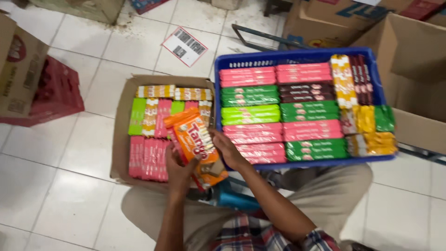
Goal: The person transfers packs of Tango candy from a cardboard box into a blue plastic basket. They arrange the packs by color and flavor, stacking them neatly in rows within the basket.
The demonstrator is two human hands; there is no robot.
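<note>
My left hand [179, 168] grips a stack of orange snack packets [199, 144] from below, over the right side of an open cardboard box [121, 139]. My right hand [226, 149] rests on the right edge of the same stack, next to the front left corner of a blue plastic crate [297, 56]. The box holds rows of pink, green and orange packets. Inside the crate, pink, green, brown and yellow packets lie in neat rows.
A red crate [55, 95] and a brown carton [18, 69] stand at the left. Large open cartons [418, 69] sit at the right, behind the blue crate. A labelled paper [184, 45] lies on the white tiled floor. My knees are below the box.
</note>
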